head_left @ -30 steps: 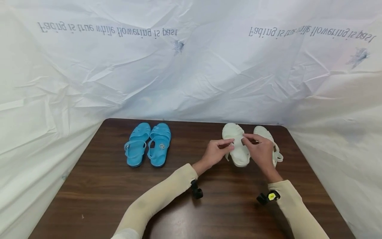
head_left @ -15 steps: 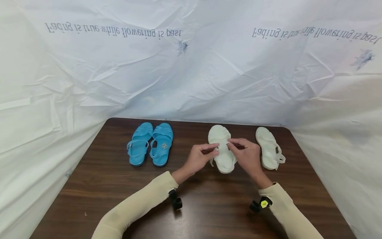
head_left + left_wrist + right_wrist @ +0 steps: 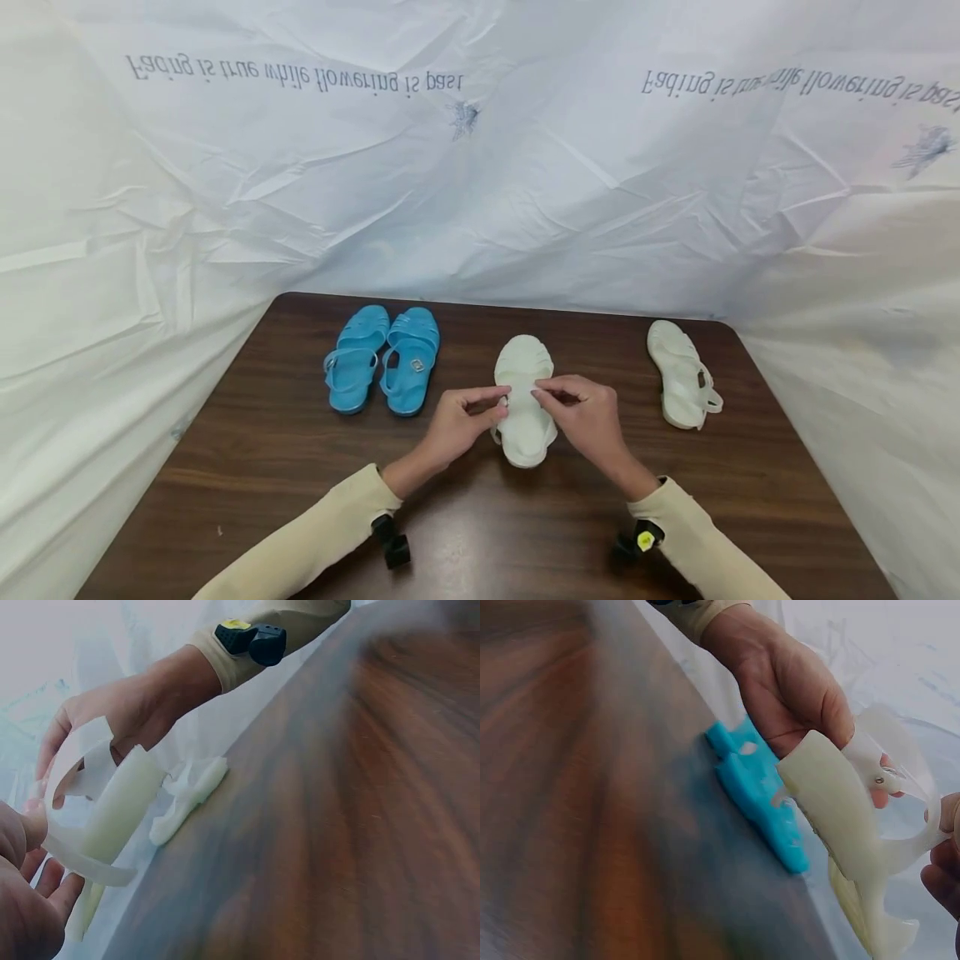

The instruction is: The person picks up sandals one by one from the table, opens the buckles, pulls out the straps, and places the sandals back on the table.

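Between the two hands, a white sandal [image 3: 523, 429] hangs above the table with its toe pointing away. My left hand [image 3: 455, 423] pinches its left side near the strap between thumb and fingers. On the opposite side, my right hand [image 3: 588, 417] pinches the strap edge the same way. The left wrist view shows the sandal's heel end [image 3: 120, 802] tipped, with the strap looping between the fingers. A small metal buckle stud shows on the strap [image 3: 889, 776] in the right wrist view. The other white sandal [image 3: 678, 379] lies on the table to the right.
A pair of blue sandals [image 3: 352, 367] stands side by side at the back left of the dark wooden table [image 3: 480, 525]. White sheeting [image 3: 480, 208] with printed text hangs behind and along both sides.
Both hands have carried the white sandal left and toward me, from beside the other white sandal to the table's middle. The grips look the same.
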`<control>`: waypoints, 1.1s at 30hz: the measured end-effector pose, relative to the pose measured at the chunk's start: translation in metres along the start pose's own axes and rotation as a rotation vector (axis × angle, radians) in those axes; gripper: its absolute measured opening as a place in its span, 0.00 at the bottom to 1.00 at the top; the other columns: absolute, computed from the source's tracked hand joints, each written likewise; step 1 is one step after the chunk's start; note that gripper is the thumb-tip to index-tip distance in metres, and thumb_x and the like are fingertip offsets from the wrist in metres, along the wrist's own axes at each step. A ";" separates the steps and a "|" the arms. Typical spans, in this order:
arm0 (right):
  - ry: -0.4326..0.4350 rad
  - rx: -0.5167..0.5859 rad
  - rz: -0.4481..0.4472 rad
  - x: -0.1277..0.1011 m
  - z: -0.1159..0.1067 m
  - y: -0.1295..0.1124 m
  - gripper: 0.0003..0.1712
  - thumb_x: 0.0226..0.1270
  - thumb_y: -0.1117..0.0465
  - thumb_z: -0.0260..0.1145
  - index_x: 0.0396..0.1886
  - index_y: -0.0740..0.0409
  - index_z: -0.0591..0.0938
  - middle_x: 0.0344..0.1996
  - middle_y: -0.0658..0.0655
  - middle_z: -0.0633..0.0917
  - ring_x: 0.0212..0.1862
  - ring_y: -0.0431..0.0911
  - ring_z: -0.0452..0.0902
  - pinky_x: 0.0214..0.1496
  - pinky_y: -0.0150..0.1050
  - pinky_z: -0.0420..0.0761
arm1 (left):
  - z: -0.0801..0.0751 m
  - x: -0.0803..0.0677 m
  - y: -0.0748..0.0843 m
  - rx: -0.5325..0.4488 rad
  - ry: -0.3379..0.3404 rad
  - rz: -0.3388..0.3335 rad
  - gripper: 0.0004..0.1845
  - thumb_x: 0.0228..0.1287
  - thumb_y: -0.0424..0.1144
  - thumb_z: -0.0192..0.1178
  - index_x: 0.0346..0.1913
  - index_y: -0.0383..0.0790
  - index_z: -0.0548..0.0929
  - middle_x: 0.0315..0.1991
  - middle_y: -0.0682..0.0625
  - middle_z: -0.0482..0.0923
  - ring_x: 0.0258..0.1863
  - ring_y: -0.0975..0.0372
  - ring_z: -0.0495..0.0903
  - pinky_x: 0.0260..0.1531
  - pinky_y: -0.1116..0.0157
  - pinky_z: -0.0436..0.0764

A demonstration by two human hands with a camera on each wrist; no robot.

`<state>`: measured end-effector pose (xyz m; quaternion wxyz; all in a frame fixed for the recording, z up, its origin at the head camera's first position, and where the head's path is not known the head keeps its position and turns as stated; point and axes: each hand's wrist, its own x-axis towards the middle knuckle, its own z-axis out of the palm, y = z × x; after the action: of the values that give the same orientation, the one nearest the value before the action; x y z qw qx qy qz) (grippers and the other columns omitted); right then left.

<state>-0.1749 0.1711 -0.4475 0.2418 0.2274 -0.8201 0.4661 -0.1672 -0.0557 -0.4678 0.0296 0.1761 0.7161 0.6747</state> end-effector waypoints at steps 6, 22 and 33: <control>-0.051 0.024 -0.002 -0.012 0.012 -0.001 0.06 0.61 0.63 0.79 0.38 0.53 0.93 0.35 0.50 0.91 0.35 0.39 0.87 0.35 0.27 0.84 | -0.007 -0.015 -0.006 0.000 0.007 -0.039 0.17 0.69 0.34 0.67 0.59 0.37 0.86 0.54 0.44 0.86 0.55 0.59 0.83 0.52 0.68 0.82; -0.111 0.061 0.085 -0.032 0.024 0.002 0.04 0.61 0.61 0.79 0.36 0.51 0.93 0.31 0.42 0.90 0.28 0.36 0.82 0.30 0.33 0.83 | -0.010 -0.036 -0.012 -0.063 -0.029 -0.157 0.18 0.71 0.34 0.65 0.60 0.31 0.84 0.57 0.38 0.84 0.58 0.51 0.82 0.48 0.71 0.82; -0.161 0.061 0.129 -0.043 0.027 0.005 0.04 0.60 0.62 0.79 0.34 0.49 0.92 0.30 0.42 0.89 0.27 0.35 0.81 0.29 0.33 0.83 | -0.018 -0.041 -0.016 0.009 -0.116 -0.230 0.16 0.70 0.34 0.67 0.57 0.33 0.86 0.53 0.41 0.86 0.51 0.57 0.85 0.46 0.70 0.83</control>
<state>-0.1488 0.1562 -0.4890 0.1373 0.2180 -0.8352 0.4858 -0.1373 -0.0849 -0.4900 0.1473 0.1315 0.7318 0.6523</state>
